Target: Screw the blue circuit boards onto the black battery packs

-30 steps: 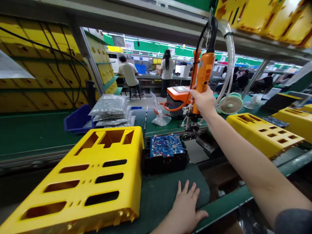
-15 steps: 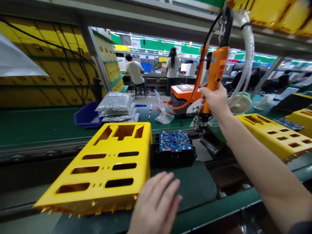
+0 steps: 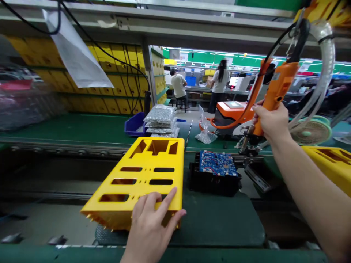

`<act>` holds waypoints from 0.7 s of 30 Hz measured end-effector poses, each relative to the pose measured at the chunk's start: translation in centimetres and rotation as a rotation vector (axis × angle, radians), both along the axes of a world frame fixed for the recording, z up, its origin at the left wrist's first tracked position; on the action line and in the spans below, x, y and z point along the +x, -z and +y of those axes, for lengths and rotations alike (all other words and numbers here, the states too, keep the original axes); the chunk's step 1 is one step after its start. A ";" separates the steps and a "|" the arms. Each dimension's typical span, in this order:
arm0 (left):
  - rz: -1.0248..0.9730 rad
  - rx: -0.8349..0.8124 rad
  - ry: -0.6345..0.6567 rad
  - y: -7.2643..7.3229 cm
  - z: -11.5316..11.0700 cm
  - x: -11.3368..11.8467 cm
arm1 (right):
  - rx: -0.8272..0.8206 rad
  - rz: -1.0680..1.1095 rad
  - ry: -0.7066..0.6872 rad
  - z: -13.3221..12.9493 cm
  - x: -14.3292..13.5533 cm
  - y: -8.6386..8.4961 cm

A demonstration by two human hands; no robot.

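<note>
My right hand [image 3: 272,118] is wrapped round an upright, slightly tilted orange electric screwdriver [image 3: 279,86], which hangs from a black hose and clear tubes. Its metal tip [image 3: 248,148] is up and to the right of a blue circuit board [image 3: 218,163]. That board lies on top of a black case [image 3: 215,183]. My left hand [image 3: 153,219] has its fingers spread over the near right corner of a yellow slotted housing [image 3: 148,180]; it seems to touch the top. Housing and case stand side by side on a dark green pallet [image 3: 219,219].
Silver bags [image 3: 160,118] are stacked beside a blue bin [image 3: 135,124] behind the housing. An orange-topped machine [image 3: 233,109] and a green fan [image 3: 311,131] stand at the back right. Another yellow housing [image 3: 329,164] is at right. Two people are far behind.
The view has turned left, so things sit further right. My left hand has moved from beside the housing onto its near corner. The right hand keeps its grip on the screwdriver.
</note>
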State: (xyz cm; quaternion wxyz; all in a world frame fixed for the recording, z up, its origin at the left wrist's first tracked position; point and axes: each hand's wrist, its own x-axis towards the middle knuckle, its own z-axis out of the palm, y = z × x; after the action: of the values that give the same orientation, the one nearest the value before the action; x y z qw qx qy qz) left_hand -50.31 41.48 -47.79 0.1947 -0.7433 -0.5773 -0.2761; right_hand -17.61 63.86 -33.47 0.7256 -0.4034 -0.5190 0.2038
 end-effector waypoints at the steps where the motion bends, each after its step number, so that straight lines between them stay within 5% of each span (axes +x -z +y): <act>1: -0.009 0.006 -0.011 -0.2 -0.3 0.0 | -0.005 -0.003 0.012 -0.1 0.2 -0.1; 4: -0.078 0.068 -0.036 -0.9 -1.1 1.4 | -0.001 -0.014 0.018 -0.1 0.8 -0.4; 7: -0.200 0.044 0.116 -0.8 -0.8 5.4 | 0.009 -0.012 -0.001 0.1 1.2 -0.5; 9: -0.297 -0.093 0.203 0.5 1.0 8.4 | 0.031 -0.010 -0.012 0.1 1.3 -0.5; 13: -0.578 -0.147 0.033 5.3 7.1 12.0 | 0.056 -0.005 -0.026 -0.5 1.3 -0.7; 17: -0.725 -0.175 -0.053 8.7 11.4 12.2 | 0.024 0.008 -0.058 -1.7 1.6 -1.2; 21: -0.815 -0.099 -0.049 9.5 12.0 12.3 | 0.021 0.034 -0.093 -2.9 1.3 -1.6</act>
State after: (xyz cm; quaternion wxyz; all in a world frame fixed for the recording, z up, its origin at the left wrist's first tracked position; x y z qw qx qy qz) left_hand -38.05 53.49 -57.33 -0.0794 -0.5676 -0.6373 -0.5152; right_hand -16.26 61.00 -31.88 0.7283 -0.3678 -0.5266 0.2386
